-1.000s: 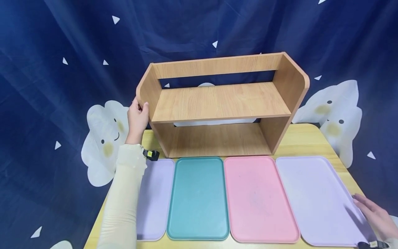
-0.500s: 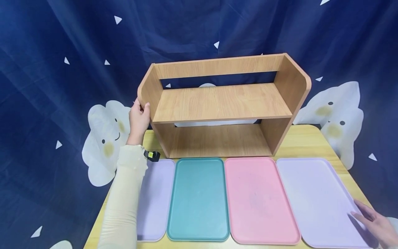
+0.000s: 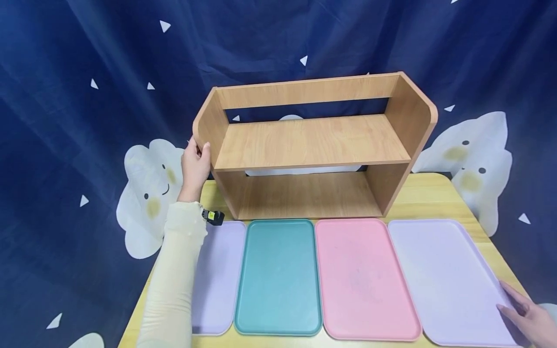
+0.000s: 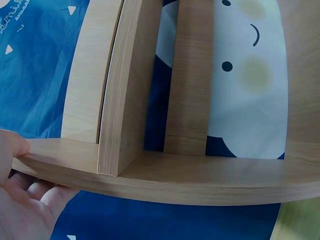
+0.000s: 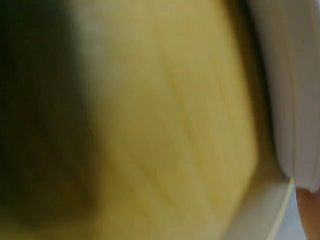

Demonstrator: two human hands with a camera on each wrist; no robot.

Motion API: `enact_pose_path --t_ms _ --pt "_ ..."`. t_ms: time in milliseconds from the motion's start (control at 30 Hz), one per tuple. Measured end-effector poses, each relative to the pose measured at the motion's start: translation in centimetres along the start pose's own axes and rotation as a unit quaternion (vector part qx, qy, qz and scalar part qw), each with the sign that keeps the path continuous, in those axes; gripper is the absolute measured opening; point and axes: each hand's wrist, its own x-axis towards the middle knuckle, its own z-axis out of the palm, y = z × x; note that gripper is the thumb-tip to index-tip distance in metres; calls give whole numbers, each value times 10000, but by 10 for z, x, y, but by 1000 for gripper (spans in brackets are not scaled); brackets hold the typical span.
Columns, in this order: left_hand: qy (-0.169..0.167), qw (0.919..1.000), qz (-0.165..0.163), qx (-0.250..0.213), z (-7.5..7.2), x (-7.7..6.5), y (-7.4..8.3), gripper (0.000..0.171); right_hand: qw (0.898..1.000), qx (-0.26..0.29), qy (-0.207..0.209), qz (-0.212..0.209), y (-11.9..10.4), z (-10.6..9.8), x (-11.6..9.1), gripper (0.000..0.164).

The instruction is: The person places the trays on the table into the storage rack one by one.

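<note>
My left hand (image 3: 194, 166) grips the left side panel of a two-tier wooden desktop shelf (image 3: 311, 142), which stands upright at the back of the table. In the left wrist view the thumb lies on one face of that panel and the fingers curl beneath it. At the lower right my right hand (image 3: 528, 316) is at the outer edge of the right lilac tray (image 3: 448, 280). Its thumb and forefinger are extended and spread apart, and the other fingers are hidden. The right wrist view is blurred, showing table surface and a pale rim (image 5: 295, 100).
Left of the right lilac tray lie a pink tray (image 3: 365, 278), a teal tray (image 3: 278, 278) and another lilac tray (image 3: 219, 280), partly behind the left sleeve (image 3: 169, 280). All rest on the light wooden table (image 3: 428, 193). A dark blue curtain (image 3: 270, 38) hangs behind.
My right hand has moved slightly down, then a little right along the lilac tray's outer edge. The left hand keeps its grip on the shelf; shelf and trays stay in place.
</note>
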Motion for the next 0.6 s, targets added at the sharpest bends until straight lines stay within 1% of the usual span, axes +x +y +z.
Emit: enact_pose_path --t_ms 67,133,200,233,433,500,600 --pt "-7 10000 4 -32 1 1 -1 40 9987 -191 301 -350 0 1 -2 65" --pt "-13 10000 -22 2 1 0 -1 40 9955 -229 599 -696 0 2 -3 62" --pt "-9 10000 -52 40 0 -1 -2 40 9926 -169 802 -900 -1 3 -3 57" --pt "-17 10000 -61 55 0 -1 -2 41 9913 -195 923 -920 -1 3 -2 55" --pt "-59 9999 2 88 0 -2 -1 42 9907 -266 1229 -529 -1 5 3 47" --pt "-65 9999 6 90 1 -2 -1 42 9908 -293 1248 -436 0 5 5 46" --pt "-60 9999 -19 110 1 -2 0 42 9928 -311 1154 -50 -2 3 8 45"
